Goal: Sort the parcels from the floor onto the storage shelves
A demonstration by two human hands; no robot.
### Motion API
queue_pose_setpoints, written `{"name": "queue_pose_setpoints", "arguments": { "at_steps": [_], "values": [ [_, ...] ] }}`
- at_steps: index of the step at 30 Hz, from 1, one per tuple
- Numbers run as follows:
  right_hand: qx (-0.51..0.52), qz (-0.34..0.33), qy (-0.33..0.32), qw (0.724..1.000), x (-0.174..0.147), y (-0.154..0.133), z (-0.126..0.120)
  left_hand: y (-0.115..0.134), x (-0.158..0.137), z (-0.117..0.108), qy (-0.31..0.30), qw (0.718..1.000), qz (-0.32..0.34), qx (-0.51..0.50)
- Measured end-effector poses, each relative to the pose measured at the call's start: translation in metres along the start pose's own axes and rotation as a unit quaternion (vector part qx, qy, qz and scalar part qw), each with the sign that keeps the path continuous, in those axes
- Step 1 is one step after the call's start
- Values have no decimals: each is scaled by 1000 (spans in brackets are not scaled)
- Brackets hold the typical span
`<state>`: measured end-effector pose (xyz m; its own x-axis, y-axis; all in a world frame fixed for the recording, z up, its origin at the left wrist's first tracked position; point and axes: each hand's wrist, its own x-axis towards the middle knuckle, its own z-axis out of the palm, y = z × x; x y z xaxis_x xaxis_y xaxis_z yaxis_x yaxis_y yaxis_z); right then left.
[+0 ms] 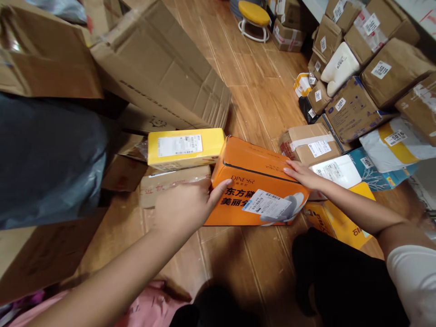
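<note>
Perhaps the weak point is the hold itself: the grip is two-handed, the left hand (184,204) holding the left end of the orange box (254,159) with its thumb at the upper front corner, the right hand (301,175) laid over the top at the other end. The left fingers are hidden, so how firmly they press cannot be told. Should the right fingers slip on that flat top, the box could drop or twist at that end. Its left end is just beside the yellow box (209,141), which lies over a brown carton (170,186); a sideways swing might knock that pair or jar the large carton (163,63) beyond. Whether the orange box touches the wooden floor (238,68) is unclear; it shows near the middle, away from the floor's sides. Toward the left side, a dark wrapped parcel (51,159) bulges inward, and a pink bag (153,299) lies toward the near left corner. Along the right side, numbered parcels (391,75) are heaped below a white ledge (410,13). A yellow stool (254,13) stands toward the far edge.
</note>
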<state>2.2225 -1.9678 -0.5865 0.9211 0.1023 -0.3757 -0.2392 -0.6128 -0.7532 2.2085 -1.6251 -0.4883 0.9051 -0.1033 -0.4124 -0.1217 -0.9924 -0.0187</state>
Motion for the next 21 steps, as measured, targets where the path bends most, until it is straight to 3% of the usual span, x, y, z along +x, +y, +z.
{"name": "queue_pose_setpoints", "arguments": {
  "at_steps": [3, 6, 8, 10, 16, 21],
  "values": [
    [0, 0, 4, 1000, -6, 0, 3, -1, 1, 2, 9, 1000, 2, 1],
    [-5, -97, 28, 995, -16, -5, 2, 0, 2, 1, 1, 1000, 2, 6],
    [-19, -182, 14, 983, -23, -13, 1, 1, 2, -2, -9, 1000, 0, 11],
    [-38, -225, -18, 973, -29, -22, 2, 3, 1, -4, -20, 1000, -2, 17],
    [-36, -185, -21, 982, -24, -27, -3, 8, 5, -10, -36, 999, -15, 30],
    [-46, -196, -13, 979, -11, -18, -15, 18, 8, -18, -27, 999, -9, 21]
  ]
}}
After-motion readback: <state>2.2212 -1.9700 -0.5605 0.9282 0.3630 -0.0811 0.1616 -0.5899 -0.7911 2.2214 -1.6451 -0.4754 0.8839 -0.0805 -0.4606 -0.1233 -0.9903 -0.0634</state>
